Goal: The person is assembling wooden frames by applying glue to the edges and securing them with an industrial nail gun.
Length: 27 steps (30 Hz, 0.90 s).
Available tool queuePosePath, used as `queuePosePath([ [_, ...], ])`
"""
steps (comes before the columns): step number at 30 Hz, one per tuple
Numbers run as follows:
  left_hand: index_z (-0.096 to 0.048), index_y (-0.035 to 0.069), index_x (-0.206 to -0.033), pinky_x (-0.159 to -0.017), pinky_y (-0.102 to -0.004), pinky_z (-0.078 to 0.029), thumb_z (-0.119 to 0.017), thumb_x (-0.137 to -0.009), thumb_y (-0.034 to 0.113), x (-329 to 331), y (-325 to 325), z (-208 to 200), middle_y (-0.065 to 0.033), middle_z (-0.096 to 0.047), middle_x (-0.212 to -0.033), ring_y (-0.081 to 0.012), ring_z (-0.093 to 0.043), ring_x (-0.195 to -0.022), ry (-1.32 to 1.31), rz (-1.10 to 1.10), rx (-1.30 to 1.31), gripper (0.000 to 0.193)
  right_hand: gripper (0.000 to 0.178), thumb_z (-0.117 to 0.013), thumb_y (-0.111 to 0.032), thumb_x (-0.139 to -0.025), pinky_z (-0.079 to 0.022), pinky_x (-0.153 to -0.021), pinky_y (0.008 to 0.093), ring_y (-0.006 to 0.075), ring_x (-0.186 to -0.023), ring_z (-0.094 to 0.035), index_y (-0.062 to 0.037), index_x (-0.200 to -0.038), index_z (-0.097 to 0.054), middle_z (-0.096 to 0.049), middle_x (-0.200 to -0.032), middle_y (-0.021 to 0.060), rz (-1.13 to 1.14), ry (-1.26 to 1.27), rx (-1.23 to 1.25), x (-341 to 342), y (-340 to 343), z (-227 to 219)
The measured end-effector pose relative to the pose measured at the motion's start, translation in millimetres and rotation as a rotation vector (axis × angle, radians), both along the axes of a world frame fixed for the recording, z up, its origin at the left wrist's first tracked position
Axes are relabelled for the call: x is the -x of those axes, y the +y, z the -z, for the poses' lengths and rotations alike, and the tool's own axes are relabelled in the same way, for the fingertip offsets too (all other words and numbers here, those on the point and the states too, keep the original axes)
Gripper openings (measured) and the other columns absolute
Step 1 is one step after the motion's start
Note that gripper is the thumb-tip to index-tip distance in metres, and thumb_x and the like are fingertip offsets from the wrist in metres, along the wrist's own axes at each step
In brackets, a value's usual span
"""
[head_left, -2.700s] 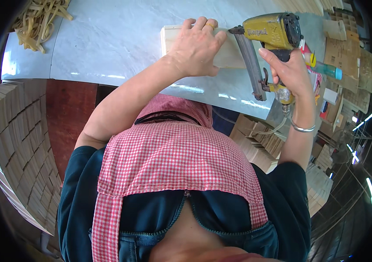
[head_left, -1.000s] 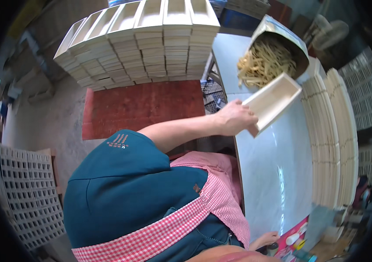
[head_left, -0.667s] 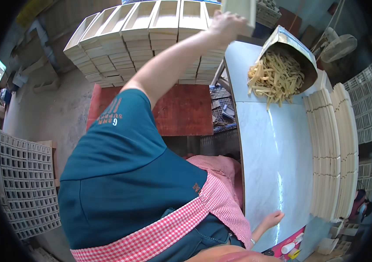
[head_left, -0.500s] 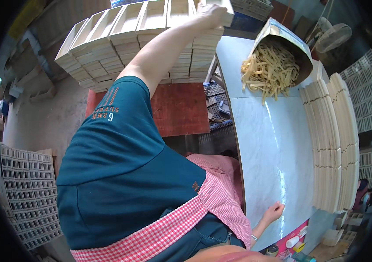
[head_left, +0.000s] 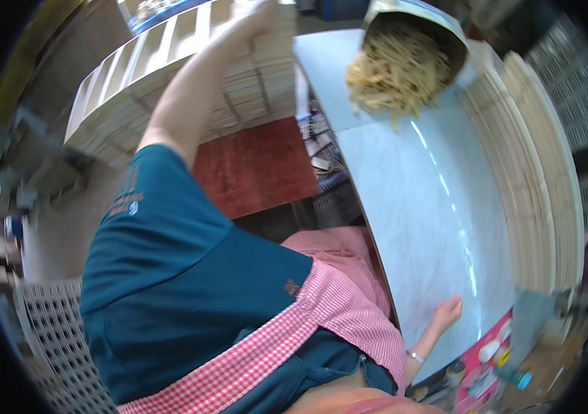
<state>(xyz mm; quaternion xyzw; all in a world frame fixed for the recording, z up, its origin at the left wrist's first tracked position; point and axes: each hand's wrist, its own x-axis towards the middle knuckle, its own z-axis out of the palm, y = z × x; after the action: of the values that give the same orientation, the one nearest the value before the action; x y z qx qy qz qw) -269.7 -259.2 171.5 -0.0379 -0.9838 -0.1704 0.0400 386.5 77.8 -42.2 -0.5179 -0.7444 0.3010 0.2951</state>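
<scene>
Head view, left hand (head_left: 258, 18): placed at the right end of the top row of stacked boxes (head_left: 228, 96), by the end box (head_left: 284, 17). Whether the grip is tight or loosened cannot be told; fingers are blurred and cut close by the upper edge.

Right hand (head_left: 450, 310): fingers curled in, nothing seen held; kept low over the table (head_left: 418, 200). The yellow nail gun earlier gripped by it is no longer shown.

Change noted: a single box, carried over the table a second ago, has been brought across to the row. The work is thereby judged to be shifted from table to stack; whether the box is fully seated is hidden.

Materials: boxes, open-topped, long and narrow, of pale wood, piled in columns above a dull red board (head_left: 252, 169). Table, smooth, grey-white, faintly veined, a bright streak of light reflected. Strips (head_left: 397, 72), pale yellow, flat, tangled, spilled from an open-mouthed container (head_left: 415, 8). Thin wooden slats (head_left: 515, 176), stacked in two tall, close-layered columns. Apron (head_left: 239, 359), pink-and-white checked cloth. Bracelet (head_left: 415, 357), silvery metal, worn at the right wrist.
</scene>
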Motion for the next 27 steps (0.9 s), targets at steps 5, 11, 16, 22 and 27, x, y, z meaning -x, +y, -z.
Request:
queuePosePath([
  [5, -0.061, 0.011, -0.138, -0.050, -0.0337, -0.054, -0.073, -0.089, 0.037, 9.2, -44.1, 4.7, -0.0122, -0.068, -0.108, -0.0230, -0.063, -0.061, 0.176, 0.214, -0.015, 0.057, 0.026, -0.043, -0.022, -0.107, -0.040, -0.061, 0.0334, 0.0159, -0.063, -0.041, -0.0050, -0.087, -0.047, -0.045, -0.072, 0.0042, -0.149, 0.074, -0.022, 15.4, 21.9, 10.5],
  [11, -0.060, 0.009, -0.132, -0.102, -0.0471, -0.046, -0.071, -0.086, 0.011, -90.8, 37.7, 79.1, -0.0175, -0.056, -0.137, -0.0389, -0.056, -0.122, 0.806, 0.683, -0.147, 0.047, 0.033, -0.055, -0.019, -0.101, -0.034, -0.055, 0.0345, 0.0157, -0.059, -0.031, -0.0030, -0.076, -0.040, -0.035, -0.063, 0.0016, 0.012, 0.113, -0.158, 14.5, 28.3, -41.4],
  [16, -0.060, 0.007, -0.129, -0.107, -0.0466, -0.042, -0.072, -0.084, 0.004, -252.7, 115.6, 177.0, -0.0180, -0.047, -0.147, -0.0388, -0.049, -0.130, 0.280, 0.938, -0.319, 0.046, 0.038, -0.057, -0.025, -0.102, -0.037, -0.057, 0.0354, 0.0174, -0.059, -0.038, 0.0006, -0.078, -0.044, -0.047, -0.065, 0.0049, 0.126, -0.114, -0.184, -7.7, 93.9, -60.0],
  [22, -0.063, 0.006, -0.124, -0.109, -0.0482, -0.040, -0.071, -0.082, 0.007, -325.9, 159.9, 217.2, -0.0189, -0.045, -0.149, -0.0409, -0.046, -0.133, 0.279, 1.146, -0.350, 0.043, 0.041, -0.047, -0.031, -0.105, -0.048, -0.074, 0.0504, 0.0420, -0.073, -0.060, -0.0012, -0.078, -0.051, -0.060, -0.069, 0.0183, 0.385, -0.009, -0.360, -55.2, 227.5, -68.0],
  [27, -0.063, 0.004, -0.122, -0.109, -0.0485, -0.041, -0.070, -0.082, 0.008, -331.8, 164.6, 225.9, -0.0194, -0.046, -0.148, -0.0416, -0.047, -0.133, 0.290, 1.166, -0.351, 0.040, 0.043, -0.047, -0.033, -0.104, -0.051, -0.078, 0.0468, 0.0408, -0.083, -0.066, -0.0004, -0.079, -0.061, -0.067, -0.078, 0.0212, 0.514, -0.179, -0.244, -92.0, 316.7, -109.3],
])
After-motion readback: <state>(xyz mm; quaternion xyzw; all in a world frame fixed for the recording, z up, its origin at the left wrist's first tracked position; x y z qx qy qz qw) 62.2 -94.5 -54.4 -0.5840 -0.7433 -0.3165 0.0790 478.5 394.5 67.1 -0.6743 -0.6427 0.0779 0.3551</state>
